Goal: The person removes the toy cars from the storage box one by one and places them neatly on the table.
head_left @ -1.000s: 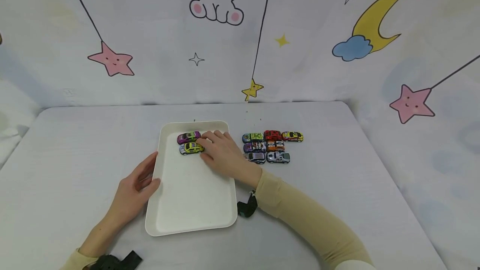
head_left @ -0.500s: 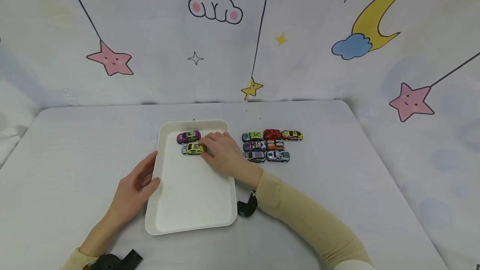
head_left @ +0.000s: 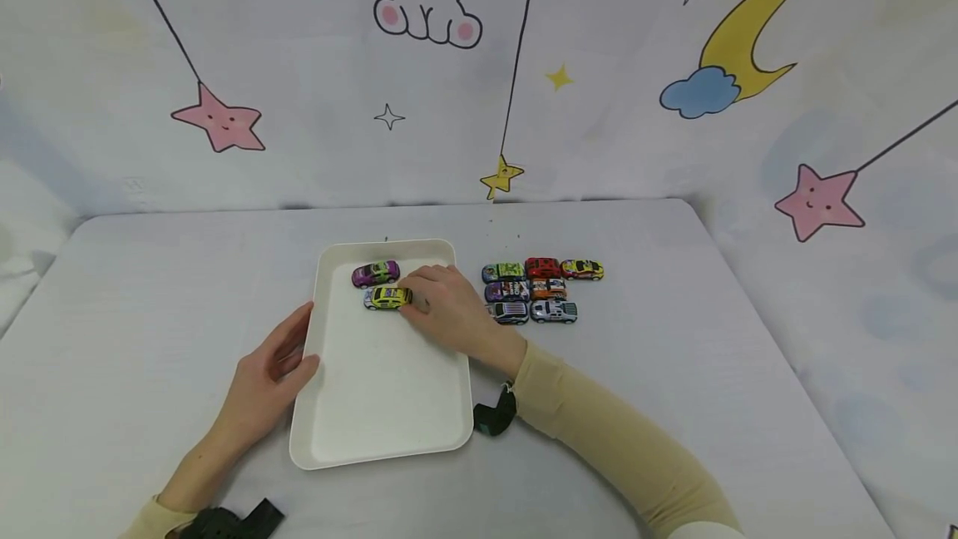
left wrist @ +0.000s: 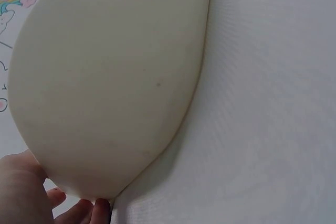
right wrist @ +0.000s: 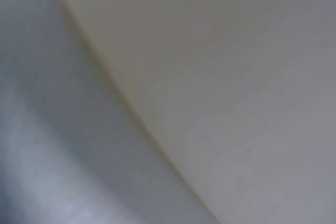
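In the head view, a white tray (head_left: 389, 406) lies on the table, with two toy cars near its far left corner. The purple-and-green toy car (head_left: 376, 274) stands behind the yellow toy car (head_left: 385, 299). My right hand (head_left: 449, 306) reaches over the tray's right rim and pinches the right end of the yellow car between thumb and fingers; the fingertips are partly hidden. My left hand (head_left: 262, 381) holds the tray's left side, thumb over the rim, fingers along the outer wall. Fingers (left wrist: 79, 213) touch the tray edge in the left wrist view. The right wrist view is blurred, with no hand in it.
Right of the tray, several toy cars stand in close rows, among them a red car (head_left: 542, 267), an orange car (head_left: 549, 289) and a silver car (head_left: 554, 312). A yellow-and-red car (head_left: 582, 270) sits at the far right end. A printed wall cloth rises behind the table (head_left: 674, 373).
The yellow car has shifted slightly to the right in the tray, with my right hand at its end. My left hand stays in place on the tray.
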`<state>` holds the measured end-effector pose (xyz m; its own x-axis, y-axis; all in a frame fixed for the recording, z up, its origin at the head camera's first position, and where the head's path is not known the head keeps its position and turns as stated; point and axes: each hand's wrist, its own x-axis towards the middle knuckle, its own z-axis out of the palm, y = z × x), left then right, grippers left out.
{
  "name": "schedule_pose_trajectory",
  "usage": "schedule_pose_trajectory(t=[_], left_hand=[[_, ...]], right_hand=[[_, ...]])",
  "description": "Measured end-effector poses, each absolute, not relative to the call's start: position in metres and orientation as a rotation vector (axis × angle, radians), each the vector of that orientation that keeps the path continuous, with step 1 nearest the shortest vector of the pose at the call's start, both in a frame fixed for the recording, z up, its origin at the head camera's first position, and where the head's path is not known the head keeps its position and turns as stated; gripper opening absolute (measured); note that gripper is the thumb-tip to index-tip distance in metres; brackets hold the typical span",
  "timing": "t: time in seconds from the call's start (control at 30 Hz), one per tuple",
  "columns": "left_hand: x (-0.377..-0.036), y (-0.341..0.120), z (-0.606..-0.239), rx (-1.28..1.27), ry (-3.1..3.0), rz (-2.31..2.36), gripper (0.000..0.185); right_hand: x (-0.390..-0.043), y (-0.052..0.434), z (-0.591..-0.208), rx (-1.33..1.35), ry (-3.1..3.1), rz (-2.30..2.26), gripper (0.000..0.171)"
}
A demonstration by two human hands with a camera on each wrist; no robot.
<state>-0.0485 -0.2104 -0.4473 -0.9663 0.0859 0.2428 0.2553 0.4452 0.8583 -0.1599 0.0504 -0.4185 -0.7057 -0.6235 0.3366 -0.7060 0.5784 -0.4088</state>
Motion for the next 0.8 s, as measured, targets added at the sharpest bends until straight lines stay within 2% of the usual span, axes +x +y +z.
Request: schedule_pose_trajectory(t=[0.3,0.53,0.8], left_hand=[[-0.049,-0.211,-0.449,-0.297,-2.531,-1.548,0.066],[-0.05,-0.211,-0.452,-0.306,-2.52,-1.561,0.067],[-0.048,-0.212,-0.448,-0.309,-2.525,-1.552,0.066]], right_hand=[[-0.162,0.053,-0.423,1.108,-2.502,0.894,0.028],[-0.161,0.061,-0.423,1.1,-2.152,0.872,0.032],[-0.148,0.083,-0.427,0.998,-2.088,0.971,0.036]])
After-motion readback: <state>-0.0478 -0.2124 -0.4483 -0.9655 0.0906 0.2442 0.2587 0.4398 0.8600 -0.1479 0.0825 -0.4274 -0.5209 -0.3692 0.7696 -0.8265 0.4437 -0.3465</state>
